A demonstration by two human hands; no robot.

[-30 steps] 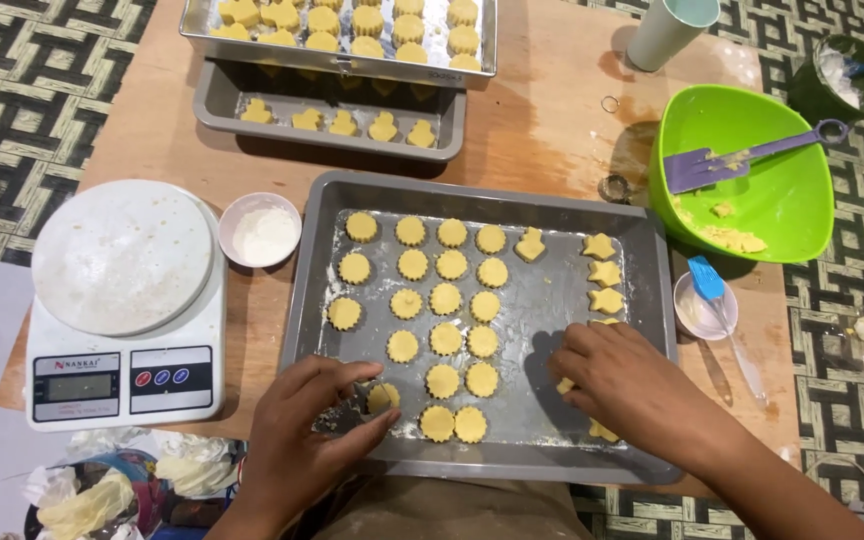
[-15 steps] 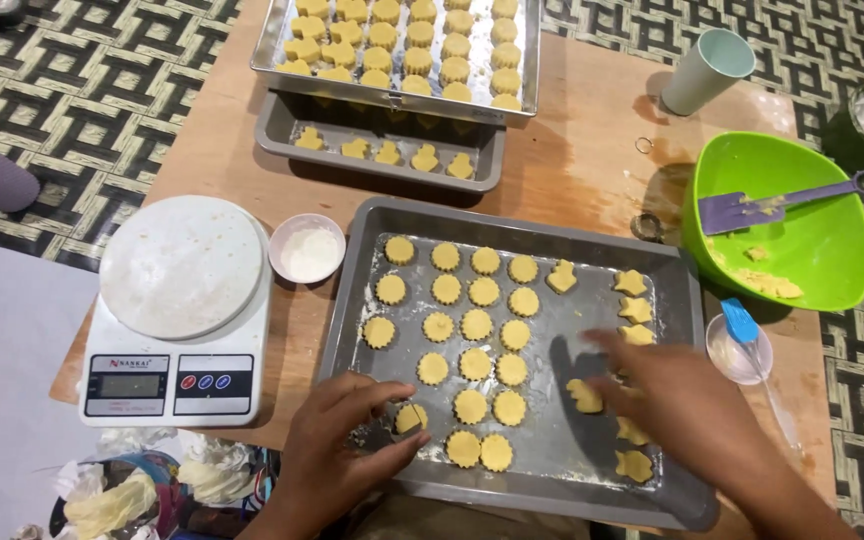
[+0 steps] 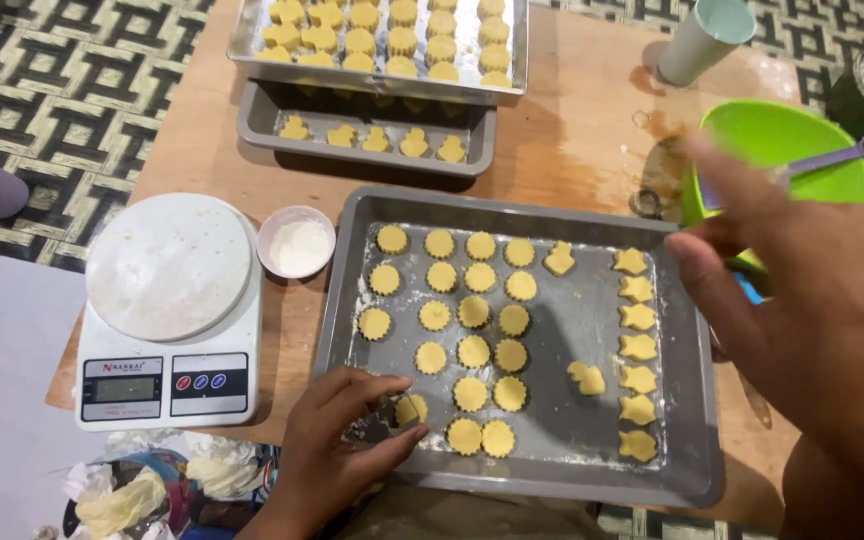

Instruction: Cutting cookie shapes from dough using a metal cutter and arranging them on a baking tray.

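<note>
Your left hand (image 3: 337,440) sits at the near-left corner of the tray (image 3: 687,470), fingers pinched on a small metal cutter (image 3: 370,430). The cutter touches a round cookie (image 3: 410,408) at the near end of the round batch. Your right hand (image 3: 802,290) is raised above the tray's right side, close to the camera and blurred; fingers spread, holding nothing. Hands well apart.

The tray lies on the wooden surface (image 3: 572,130) just in front of you. Round cookies fill its left half in rows; star cookies (image 3: 636,345) run in a column down the right. One odd-shaped piece (image 3: 586,377) lies alone between the two groups, another (image 3: 558,259) at the far end.

Left of the tray: white scale (image 3: 167,310), with a small bowl of flour (image 3: 297,241) between them. Far side: two stacked trays of cookies (image 3: 382,60). Right: green bowl (image 3: 782,140) with a purple spatula (image 3: 837,157), partly hidden by your right hand. A pale cup (image 3: 704,40) stands beyond the bowl.
</note>
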